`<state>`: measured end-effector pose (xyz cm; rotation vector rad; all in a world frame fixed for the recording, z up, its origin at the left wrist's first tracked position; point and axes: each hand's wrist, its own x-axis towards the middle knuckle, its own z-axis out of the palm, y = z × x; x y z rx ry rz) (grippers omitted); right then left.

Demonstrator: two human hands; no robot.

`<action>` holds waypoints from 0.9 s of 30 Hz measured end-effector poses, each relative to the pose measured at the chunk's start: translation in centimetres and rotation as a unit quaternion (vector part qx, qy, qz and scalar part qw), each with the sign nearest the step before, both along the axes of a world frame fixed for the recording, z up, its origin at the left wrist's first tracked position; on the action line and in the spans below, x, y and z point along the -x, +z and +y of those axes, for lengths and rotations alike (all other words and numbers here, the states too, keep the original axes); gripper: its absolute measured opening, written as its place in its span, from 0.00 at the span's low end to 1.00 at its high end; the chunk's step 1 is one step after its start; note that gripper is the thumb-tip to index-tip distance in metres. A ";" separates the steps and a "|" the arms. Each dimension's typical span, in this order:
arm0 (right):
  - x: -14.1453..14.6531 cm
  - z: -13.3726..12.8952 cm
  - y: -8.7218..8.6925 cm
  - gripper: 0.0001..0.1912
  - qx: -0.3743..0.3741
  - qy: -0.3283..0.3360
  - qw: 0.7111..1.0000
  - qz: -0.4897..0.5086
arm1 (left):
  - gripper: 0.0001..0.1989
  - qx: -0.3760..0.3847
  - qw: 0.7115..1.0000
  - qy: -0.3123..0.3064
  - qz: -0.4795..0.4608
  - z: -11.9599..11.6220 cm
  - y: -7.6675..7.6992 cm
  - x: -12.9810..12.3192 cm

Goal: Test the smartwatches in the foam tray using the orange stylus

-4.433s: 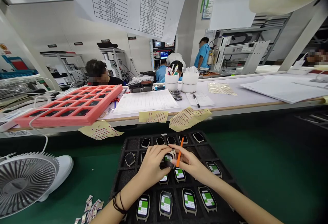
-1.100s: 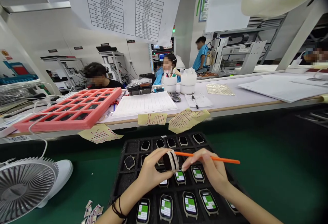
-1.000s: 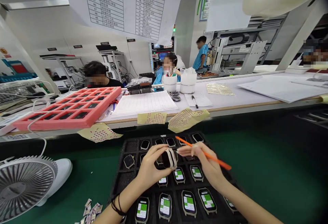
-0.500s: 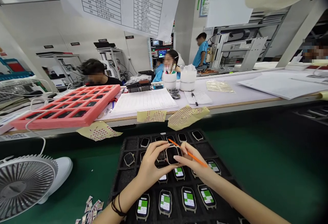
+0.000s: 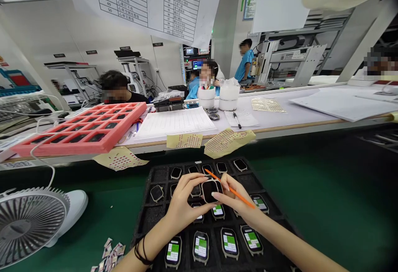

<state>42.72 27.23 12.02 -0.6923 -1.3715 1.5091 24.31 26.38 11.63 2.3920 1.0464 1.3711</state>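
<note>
Over a black foam tray (image 5: 183,227), my left hand (image 5: 183,199) grips the left side of a dark-screened watch body (image 5: 209,190) between thumb and fingers. My right hand (image 5: 236,197) holds an orange stick (image 5: 241,196) and has its thumb on the watch screen's right side. The stick's tip rises past the watch's upper edge. Several watch bodies lie in the tray's compartments; the nearer ones, such as a watch with a lit green and white screen (image 5: 200,247), are on, while those in the back row are dark.
A white fan (image 5: 18,226) stands at the left, with small paper pieces (image 5: 112,255) near it. A raised shelf behind carries a pink foam tray (image 5: 124,133), paper sheets (image 5: 177,120) and white tubs (image 5: 206,99). Hanging paper (image 5: 152,2) covers the top. Several people are beyond.
The watch in my hands has shifted very slightly downward, and the orange stick's lower end has moved a little right and down. Both hands keep their hold.
</note>
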 end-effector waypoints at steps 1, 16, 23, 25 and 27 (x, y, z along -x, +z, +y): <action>0.0 0.0 -0.1 0.24 0.000 -0.001 1.000 -0.002 | 0.24 0.001 1.000 0.000 0.000 0.0 0.0 0.0; -0.2 0.2 -1.0 0.23 0.045 -0.016 0.998 0.028 | 0.22 0.047 0.998 0.010 -0.033 0.1 -0.2 0.2; -0.6 0.6 -0.9 0.23 0.055 -0.020 0.998 0.036 | 0.22 0.177 0.973 0.039 -0.141 0.8 -0.8 0.7; -0.6 0.6 -0.8 0.23 0.056 -0.014 0.998 0.033 | 0.22 0.198 0.967 0.035 -0.158 0.9 -0.8 0.7; -0.6 0.6 -0.8 0.23 0.055 -0.013 0.998 0.031 | 0.22 0.207 0.964 0.032 -0.166 0.9 -0.8 0.7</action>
